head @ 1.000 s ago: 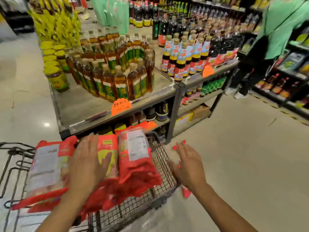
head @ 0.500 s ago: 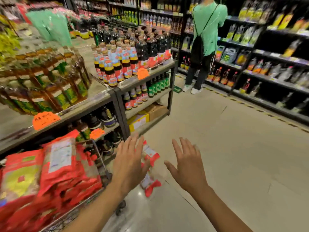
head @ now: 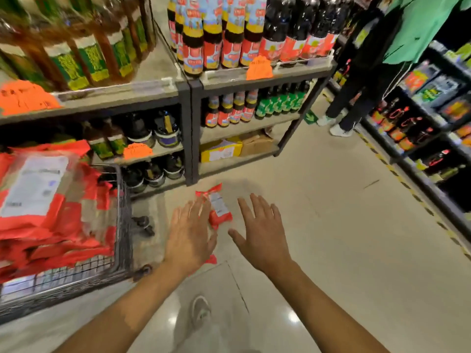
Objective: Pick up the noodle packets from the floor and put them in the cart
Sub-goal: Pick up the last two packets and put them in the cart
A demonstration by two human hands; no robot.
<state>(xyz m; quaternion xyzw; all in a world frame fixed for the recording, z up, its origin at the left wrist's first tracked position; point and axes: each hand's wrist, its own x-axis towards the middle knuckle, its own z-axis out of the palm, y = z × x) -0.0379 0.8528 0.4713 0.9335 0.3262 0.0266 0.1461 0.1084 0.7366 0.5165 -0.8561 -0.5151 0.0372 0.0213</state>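
A red noodle packet (head: 218,207) with a white label lies on the floor by the foot of the shelf. A corner of a second red packet (head: 211,259) peeks out under my left hand. Above them my left hand (head: 190,238) is spread wide and empty. To the right of the packet my right hand (head: 262,234) is likewise spread and empty. At the left stands the wire cart (head: 122,240), piled with several red noodle packets (head: 48,200).
A dark metal shelf unit (head: 190,128) with sauce and oil bottles stands behind the cart. A person in a green top (head: 420,26) stands at the far right, by more shelves (head: 420,138). A cart wheel (head: 144,224) sits near my left hand.
My left hand left the packets in the cart, and both hands swung right and down toward the packets on the floor. The view tilted down and closer to the floor.
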